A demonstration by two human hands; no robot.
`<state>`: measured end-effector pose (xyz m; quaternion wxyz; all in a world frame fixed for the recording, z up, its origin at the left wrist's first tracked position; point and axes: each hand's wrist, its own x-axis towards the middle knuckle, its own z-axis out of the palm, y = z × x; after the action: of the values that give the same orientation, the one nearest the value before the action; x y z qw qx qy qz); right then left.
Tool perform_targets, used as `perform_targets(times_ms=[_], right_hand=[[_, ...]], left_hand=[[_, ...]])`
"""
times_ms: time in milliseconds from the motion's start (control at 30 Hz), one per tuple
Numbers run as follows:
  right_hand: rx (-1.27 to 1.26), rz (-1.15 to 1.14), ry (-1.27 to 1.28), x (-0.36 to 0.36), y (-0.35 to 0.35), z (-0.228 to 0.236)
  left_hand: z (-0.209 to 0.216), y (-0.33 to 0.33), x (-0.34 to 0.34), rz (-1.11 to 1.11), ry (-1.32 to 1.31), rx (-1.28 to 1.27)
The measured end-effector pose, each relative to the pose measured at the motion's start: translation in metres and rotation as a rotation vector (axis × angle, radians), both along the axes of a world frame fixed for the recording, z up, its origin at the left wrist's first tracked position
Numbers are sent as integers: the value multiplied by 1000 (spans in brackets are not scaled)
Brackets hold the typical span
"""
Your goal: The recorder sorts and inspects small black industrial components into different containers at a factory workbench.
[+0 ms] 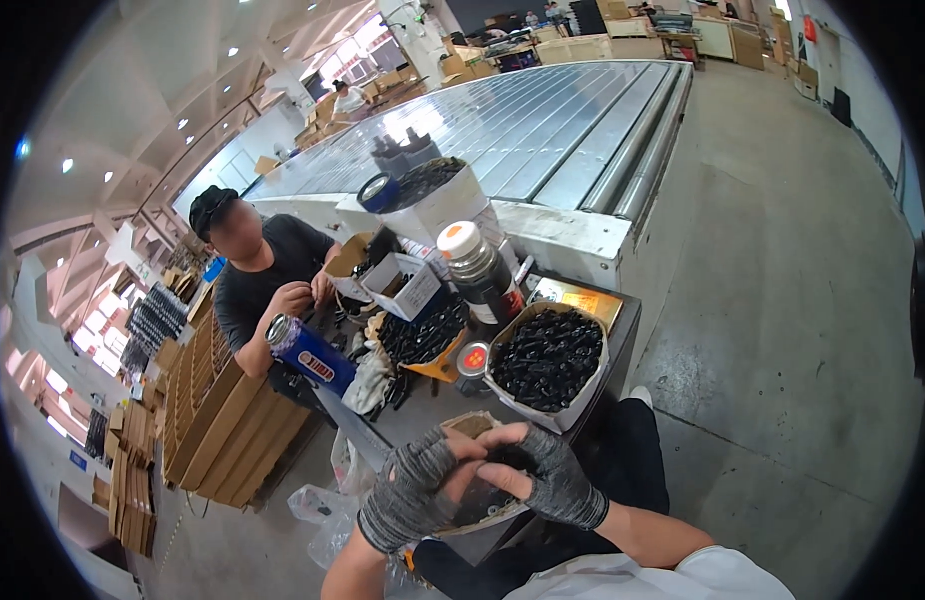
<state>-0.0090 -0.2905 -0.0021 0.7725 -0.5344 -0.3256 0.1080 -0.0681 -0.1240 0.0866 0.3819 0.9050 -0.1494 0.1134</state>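
Observation:
Grey knitted fingerless gloves cover both of my hands. My left hand [415, 488] and my right hand [555, 482] meet at the fingertips, fingers bent and pinched together. Whatever sits between them is hidden or too small to make out. Directly below is an open container [505, 516] with small loose pieces at its bottom, partly covered by my hands. Just beyond my right hand stands a white-sided box [581, 412] heaped with small glossy black parts. A small jar with a red-patterned lid [473, 359] stands beside that box.
Across the table a co-worker [268, 260] holds both hands close together over the parts. Between us stand a blue can [311, 355], a white cloth glove [369, 384], a white-capped bottle [473, 270] and a small white box [408, 288]. A long roller conveyor [543, 130] lies behind.

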Motion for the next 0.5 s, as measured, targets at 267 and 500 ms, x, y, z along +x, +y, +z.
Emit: perform_targets(times_ms=[267, 500], right_hand=[[145, -73, 190, -6, -18, -26], [39, 57, 149, -30, -49, -88]], left_hand=[[11, 9, 23, 82, 99, -28], [1, 9, 80, 106, -24, 241]])
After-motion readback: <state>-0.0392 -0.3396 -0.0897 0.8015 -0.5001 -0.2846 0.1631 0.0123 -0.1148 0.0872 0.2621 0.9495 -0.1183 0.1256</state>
